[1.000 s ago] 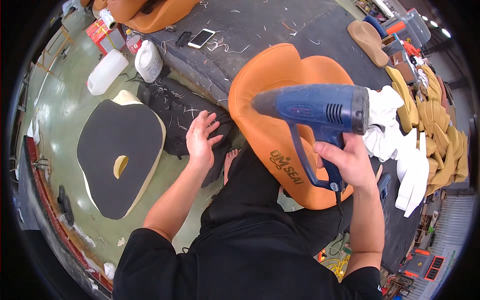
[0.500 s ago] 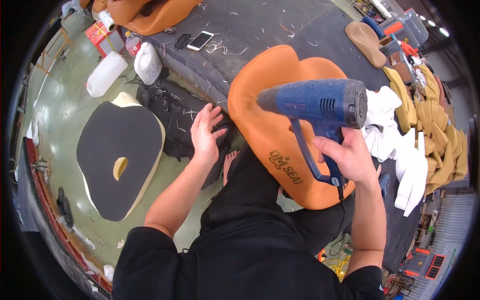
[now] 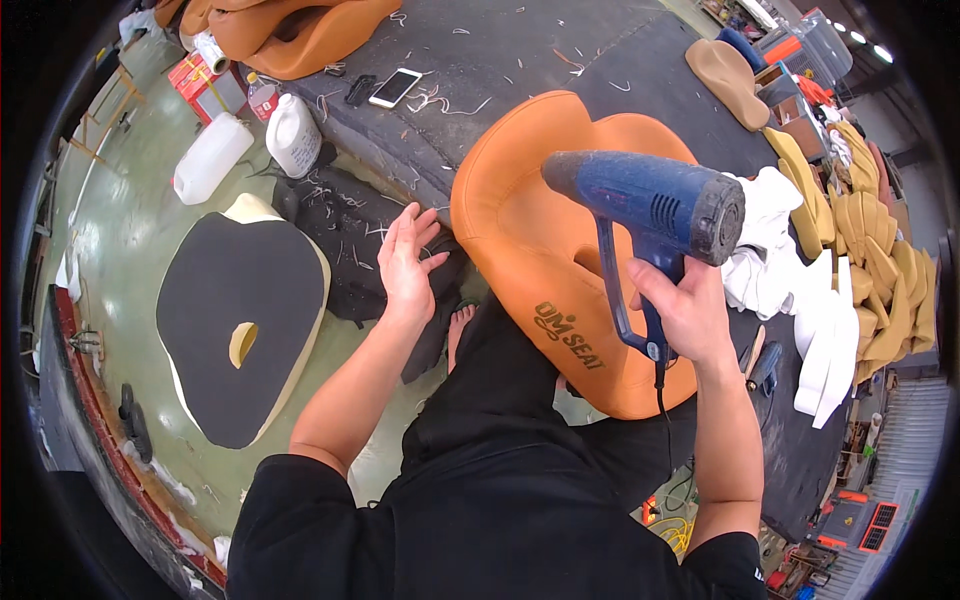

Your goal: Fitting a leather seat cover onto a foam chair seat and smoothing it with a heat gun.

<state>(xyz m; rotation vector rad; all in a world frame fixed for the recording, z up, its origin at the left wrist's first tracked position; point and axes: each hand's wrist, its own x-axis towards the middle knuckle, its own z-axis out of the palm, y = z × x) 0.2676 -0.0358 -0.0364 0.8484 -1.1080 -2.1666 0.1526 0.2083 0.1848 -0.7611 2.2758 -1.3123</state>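
While right hand (image 3: 690, 315) grips heat gun (image 3: 645, 205), orange seat (image 3: 520, 230) betw. hands, left hand (image 3: 405, 265) open, fingers spread

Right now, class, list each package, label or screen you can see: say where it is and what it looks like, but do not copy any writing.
Phone: flat on the dark workbench, far side, white rectangle, screen up.
Red box: on the floor at upper left, red carton with a pale patch.
Two white jugs: on the floor beside the bench, plain plastic.
Printed mark: dark print on the orange seat cover's near edge.
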